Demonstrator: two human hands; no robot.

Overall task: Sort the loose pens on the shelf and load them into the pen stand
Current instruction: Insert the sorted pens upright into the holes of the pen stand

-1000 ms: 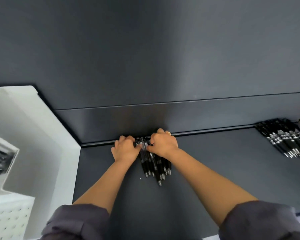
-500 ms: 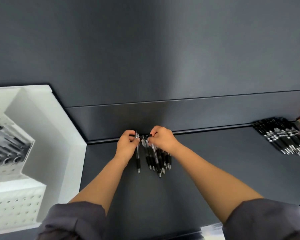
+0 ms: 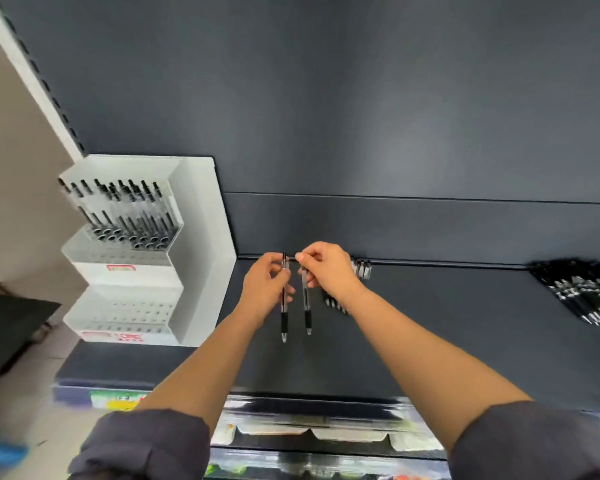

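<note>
**A:** Head view. How were the hands posed?

**B:** Both forearms reached forward over the dark shelf (image 3: 430,341), with the sleeves bunched near the elbows. The left hand (image 3: 265,289) was raised with its fingers (image 3: 275,270) curled round the upper barrel of one pen (image 3: 284,317). That pen's tip pointed back toward the person. The right hand (image 3: 329,271) was just beside it, and its thumb and forefinger pinched the top end of a second pen (image 3: 306,306). The two pens ran parallel with a narrow gap between them. I could not tell whether either tip touched the shelf.

**A:** And the rest of the pens?

**B:** A small cluster of loose pens (image 3: 361,269) lay on the shelf against the back ledge, partly hidden behind the right wrist. A larger heap of black pens (image 3: 582,292) lay at the far right of the shelf, well apart from the hands.

**A:** Containers?

**B:** There was one, a white stepped pen stand (image 3: 196,244) at the left end of the shelf, with three tiers. A row of black pens (image 3: 129,216) stood upright in holes on the top tier. The two lower tiers showed rows of holes and red labels too blurred to read.
</note>
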